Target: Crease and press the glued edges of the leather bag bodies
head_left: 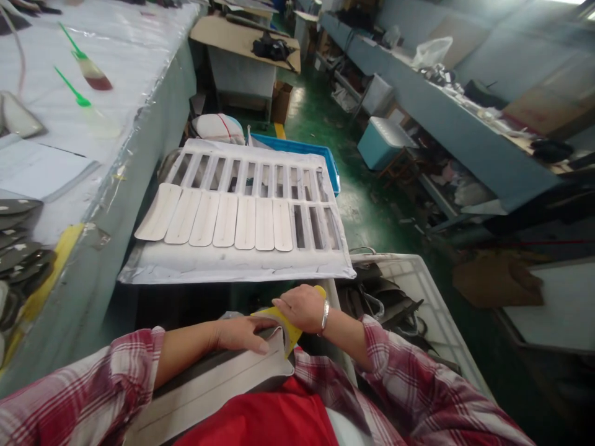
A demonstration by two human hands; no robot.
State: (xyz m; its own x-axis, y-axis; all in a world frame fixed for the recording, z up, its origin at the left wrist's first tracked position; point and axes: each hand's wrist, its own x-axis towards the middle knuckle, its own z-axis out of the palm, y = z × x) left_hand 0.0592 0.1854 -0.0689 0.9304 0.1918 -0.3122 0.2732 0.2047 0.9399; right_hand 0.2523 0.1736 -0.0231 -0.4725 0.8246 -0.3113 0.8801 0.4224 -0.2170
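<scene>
My right hand [302, 308], with a silver bracelet at the wrist, is wrapped round a yellow tool [291, 334]. My left hand [244, 334] lies with its thumb on top of a long pale strip-like piece [223, 384] across my lap, holding it near its right end. The yellow tool's broad part touches or nearly touches that end. In front of me a white slotted rack [232, 263] carries a row of several pale flat pieces [225, 222] with rounded ends.
On the left, a white-covered table [139, 68] bears green-tipped bottles [93, 71] and stacked dark pieces [18, 248]. A blue crate [297, 145] sits behind the rack. To the right is a white crate [413, 266] with dark pieces; a long bench [446, 118] runs beyond.
</scene>
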